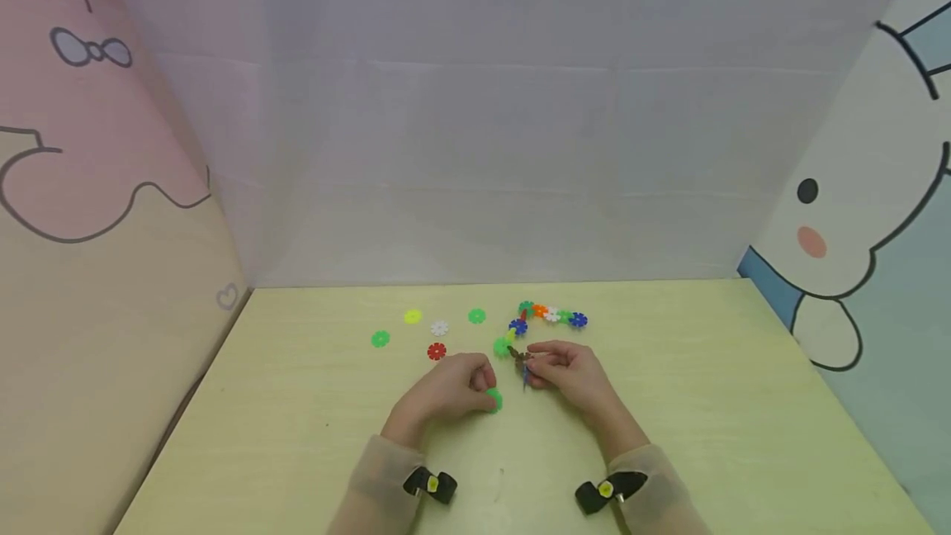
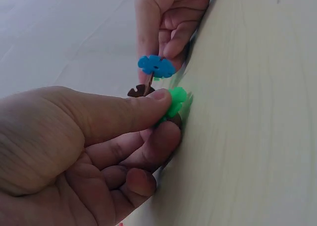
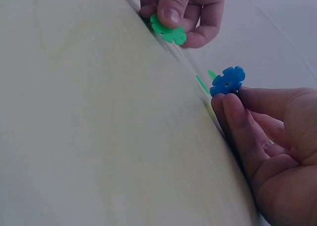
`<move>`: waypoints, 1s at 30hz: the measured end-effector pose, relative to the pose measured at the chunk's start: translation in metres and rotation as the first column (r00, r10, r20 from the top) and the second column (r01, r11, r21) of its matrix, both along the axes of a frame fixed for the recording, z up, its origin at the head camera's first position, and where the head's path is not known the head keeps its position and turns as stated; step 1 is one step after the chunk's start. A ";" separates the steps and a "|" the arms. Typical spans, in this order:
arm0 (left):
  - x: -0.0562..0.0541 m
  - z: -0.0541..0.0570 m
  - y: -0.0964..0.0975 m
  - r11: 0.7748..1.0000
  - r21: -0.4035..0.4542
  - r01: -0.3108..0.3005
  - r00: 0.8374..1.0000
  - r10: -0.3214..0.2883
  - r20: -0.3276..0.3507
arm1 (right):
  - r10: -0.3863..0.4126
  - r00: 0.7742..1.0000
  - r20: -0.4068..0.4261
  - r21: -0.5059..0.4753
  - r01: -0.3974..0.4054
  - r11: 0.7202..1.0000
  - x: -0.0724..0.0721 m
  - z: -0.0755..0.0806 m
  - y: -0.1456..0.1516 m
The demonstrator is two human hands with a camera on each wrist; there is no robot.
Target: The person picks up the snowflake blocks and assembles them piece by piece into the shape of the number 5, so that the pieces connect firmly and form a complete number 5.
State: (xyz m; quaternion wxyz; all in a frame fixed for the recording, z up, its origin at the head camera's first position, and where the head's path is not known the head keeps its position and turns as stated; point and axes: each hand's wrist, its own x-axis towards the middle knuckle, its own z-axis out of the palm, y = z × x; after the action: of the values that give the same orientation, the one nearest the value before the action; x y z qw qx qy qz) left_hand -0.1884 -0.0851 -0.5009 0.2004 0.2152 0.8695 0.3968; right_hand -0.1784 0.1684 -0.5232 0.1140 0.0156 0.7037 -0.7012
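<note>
My left hand [image 1: 448, 389] pinches a green notched plastic disc [image 2: 177, 101] between thumb and fingers, low over the table. Across from it, my right hand [image 1: 578, 372] holds the near end of a chain of joined discs, by a blue disc [image 3: 229, 81]. That blue disc is slotted onto a brown disc [image 2: 140, 90]. In the head view the chain runs on from the brown piece through a light green disc [image 1: 502, 347] and a dark blue one [image 1: 518, 327], then bends right to another blue disc [image 1: 579, 319]. The two held discs are apart.
Loose discs lie flat left of the chain: yellow [image 1: 413, 316], white [image 1: 440, 328], red [image 1: 437, 351] and two green ones, one farther left [image 1: 380, 338]. The pale wooden table [image 1: 728, 403] ends at a white curtain [image 1: 475, 147], with cartoon-printed panels at both sides.
</note>
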 end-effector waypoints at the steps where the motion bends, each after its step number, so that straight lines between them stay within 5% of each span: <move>1: 0.000 -0.001 0.003 1.000 0.016 -0.007 1.000 0.007 0.002 | 0.004 1.000 -0.005 0.001 -0.004 1.000 0.000 0.000 0.000; 7: 0.004 -0.004 0.018 0.982 0.162 -0.094 0.991 0.077 0.109 | 0.014 1.000 -0.018 0.001 -0.014 1.000 0.000 -0.002 0.001; 14: 0.008 -0.004 0.027 0.926 0.298 -0.232 0.944 0.141 0.298 | 0.009 1.000 -0.015 -0.001 -0.009 1.000 -0.001 -0.003 0.000; 23: 0.008 -0.010 0.029 0.954 0.200 -0.223 0.957 0.176 0.229 | 0.018 1.000 -0.022 -0.015 -0.019 1.000 -0.003 -0.006 0.001; 30: 0.009 -0.010 0.031 0.929 0.287 -0.232 0.931 0.127 0.342 | 0.010 1.000 -0.026 -0.017 -0.011 1.000 -0.002 -0.006 0.001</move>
State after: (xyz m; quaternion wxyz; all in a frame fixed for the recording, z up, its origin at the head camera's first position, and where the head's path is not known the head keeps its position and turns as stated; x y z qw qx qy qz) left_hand -0.1791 -0.0542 -0.5109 0.2621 0.0967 0.7654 0.5797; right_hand -0.1805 0.1693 -0.5290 0.1087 0.0017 0.6990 -0.7068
